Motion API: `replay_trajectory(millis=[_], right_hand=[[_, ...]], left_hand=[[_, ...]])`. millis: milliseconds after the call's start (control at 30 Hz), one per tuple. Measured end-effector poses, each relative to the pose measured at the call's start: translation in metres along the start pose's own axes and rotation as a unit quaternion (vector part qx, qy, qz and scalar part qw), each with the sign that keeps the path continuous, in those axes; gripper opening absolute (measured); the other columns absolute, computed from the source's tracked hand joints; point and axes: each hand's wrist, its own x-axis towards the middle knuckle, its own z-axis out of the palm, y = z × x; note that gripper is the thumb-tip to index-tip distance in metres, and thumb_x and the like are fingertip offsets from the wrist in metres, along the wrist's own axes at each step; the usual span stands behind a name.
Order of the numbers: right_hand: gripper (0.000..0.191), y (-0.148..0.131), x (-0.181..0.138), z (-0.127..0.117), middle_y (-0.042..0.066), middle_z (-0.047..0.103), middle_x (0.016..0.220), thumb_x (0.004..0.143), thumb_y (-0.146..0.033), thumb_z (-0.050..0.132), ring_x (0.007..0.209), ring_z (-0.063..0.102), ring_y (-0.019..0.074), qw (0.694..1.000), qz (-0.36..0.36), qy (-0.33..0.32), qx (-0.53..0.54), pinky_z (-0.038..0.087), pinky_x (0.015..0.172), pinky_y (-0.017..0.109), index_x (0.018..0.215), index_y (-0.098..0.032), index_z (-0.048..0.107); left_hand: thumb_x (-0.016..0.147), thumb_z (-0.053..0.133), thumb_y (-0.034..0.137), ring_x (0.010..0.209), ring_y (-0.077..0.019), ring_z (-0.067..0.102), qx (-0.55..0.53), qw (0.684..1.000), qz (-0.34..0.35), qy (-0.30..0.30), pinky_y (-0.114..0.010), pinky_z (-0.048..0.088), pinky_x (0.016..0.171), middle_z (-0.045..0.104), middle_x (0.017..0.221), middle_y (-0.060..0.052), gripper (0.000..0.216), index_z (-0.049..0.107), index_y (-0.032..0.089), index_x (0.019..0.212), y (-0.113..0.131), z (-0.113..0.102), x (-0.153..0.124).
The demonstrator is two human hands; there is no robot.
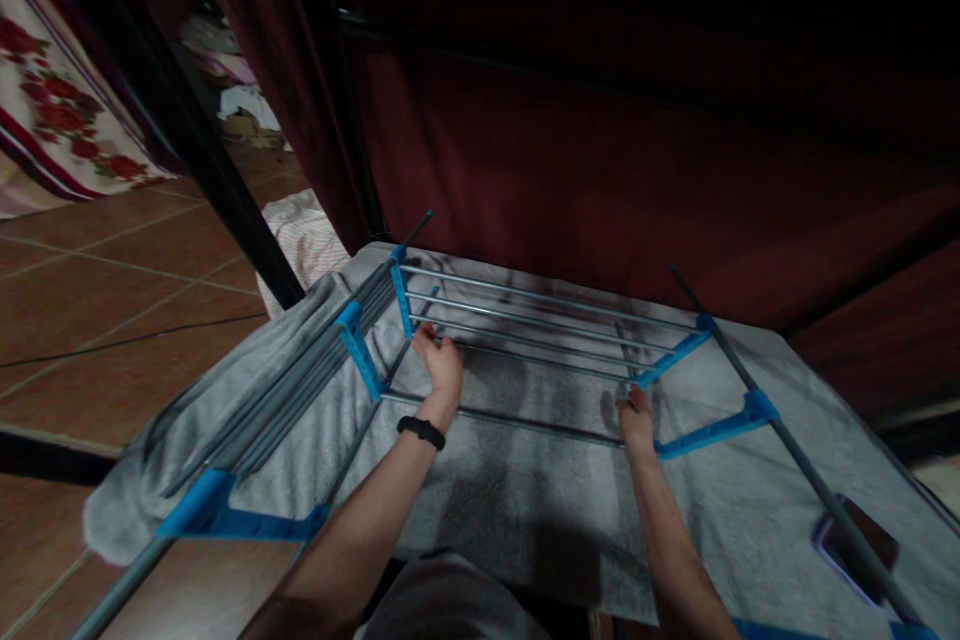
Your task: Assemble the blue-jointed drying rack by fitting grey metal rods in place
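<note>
A half-built rack of grey metal tubes with blue plastic brackets stands on a grey blanket in front of me. My left hand (441, 362) is closed on the left end of a thin tube (525, 357), beside the upper left blue bracket (402, 292). At that tube's other end my right hand (636, 422) is closed, its fingers against the tip of the upper right blue bracket (675, 352). Several parallel tubes span between these brackets. A lower cross tube (517, 422) runs between the lower left bracket (361, 355) and my right hand, which hides its right end.
Loose grey tubes (300, 375) lie bundled along the left side on the grey blanket (517, 510). A phone (862, 545) rests at the lower right, partly behind an upright. Dark red curtains (510, 160) hang behind. At left are a black post (187, 150) and a tiled floor (75, 290).
</note>
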Motion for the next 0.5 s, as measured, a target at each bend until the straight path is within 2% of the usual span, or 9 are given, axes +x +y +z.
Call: replay_trajectory(millis=[67, 167, 233, 300, 367, 433, 500], right_hand=[[0.061, 0.000, -0.030, 0.008, 0.014, 0.070, 0.111, 0.073, -0.040, 0.055, 0.109, 0.067, 0.0328, 1.000, -0.001, -0.029, -0.012, 0.053, 0.103, 0.055, 0.127, -0.014, 0.065], [0.059, -0.003, -0.084, 0.017, 0.018, 0.063, 0.142, 0.083, -0.035, 0.051, 0.135, 0.059, 0.0339, 0.992, -0.100, -0.080, -0.011, 0.046, 0.116, 0.058, 0.138, -0.016, 0.061], [0.056, -0.003, -0.122, 0.019, 0.016, 0.060, 0.148, 0.088, -0.031, 0.047, 0.141, 0.055, 0.0324, 0.981, -0.157, -0.109, -0.012, 0.045, 0.118, 0.059, 0.141, -0.020, 0.060], [0.053, 0.001, -0.155, 0.018, 0.013, 0.060, 0.150, 0.091, -0.028, 0.045, 0.141, 0.056, 0.0312, 0.974, -0.179, -0.140, -0.017, 0.047, 0.117, 0.059, 0.141, -0.024, 0.061], [0.052, 0.008, -0.180, 0.013, 0.012, 0.060, 0.151, 0.092, -0.026, 0.044, 0.142, 0.057, 0.0306, 0.968, -0.188, -0.166, -0.022, 0.049, 0.117, 0.058, 0.140, -0.027, 0.063], [0.051, 0.015, -0.193, 0.008, 0.011, 0.060, 0.150, 0.093, -0.026, 0.044, 0.141, 0.057, 0.0307, 0.965, -0.188, -0.182, -0.025, 0.049, 0.118, 0.059, 0.140, -0.028, 0.064], [0.050, 0.019, -0.198, 0.003, 0.012, 0.062, 0.147, 0.093, -0.027, 0.043, 0.139, 0.059, 0.0314, 0.967, -0.175, -0.180, -0.030, 0.049, 0.117, 0.060, 0.138, -0.028, 0.065]], left_hand=[[0.077, 0.052, 0.004, 0.119, -0.0275, 0.060, -0.018, 0.998, 0.046, -0.037, -0.045, 0.046, 0.111, 0.062, 0.116, -0.012, 0.042, 0.059, 0.023, 0.114, 0.023, 0.018, -0.018], [0.080, 0.051, 0.002, 0.113, -0.0225, 0.063, -0.050, 0.986, 0.135, -0.088, -0.038, 0.050, 0.107, 0.064, 0.117, -0.009, 0.041, 0.062, 0.024, 0.112, 0.079, 0.047, -0.025], [0.083, 0.048, 0.001, 0.111, -0.0224, 0.065, -0.093, 0.947, 0.270, -0.145, -0.039, 0.052, 0.103, 0.067, 0.114, -0.010, 0.039, 0.064, 0.022, 0.111, 0.126, 0.060, -0.019], [0.087, 0.045, 0.002, 0.107, -0.0207, 0.067, -0.111, 0.896, 0.379, -0.201, -0.037, 0.054, 0.098, 0.069, 0.112, -0.009, 0.038, 0.067, 0.022, 0.111, 0.172, 0.063, -0.006], [0.092, 0.045, 0.004, 0.106, -0.0200, 0.069, -0.071, 0.849, 0.460, -0.251, -0.036, 0.055, 0.098, 0.071, 0.108, -0.006, 0.033, 0.070, 0.021, 0.107, 0.211, 0.053, 0.016], [0.094, 0.049, 0.007, 0.112, -0.0205, 0.069, 0.016, 0.810, 0.511, -0.287, -0.037, 0.053, 0.102, 0.072, 0.110, -0.004, 0.028, 0.073, 0.017, 0.104, 0.235, 0.028, 0.047], [0.097, 0.047, 0.011, 0.120, -0.0184, 0.066, 0.111, 0.813, 0.500, -0.275, -0.037, 0.050, 0.109, 0.070, 0.117, -0.003, 0.028, 0.072, 0.010, 0.108, 0.241, -0.008, 0.084]])
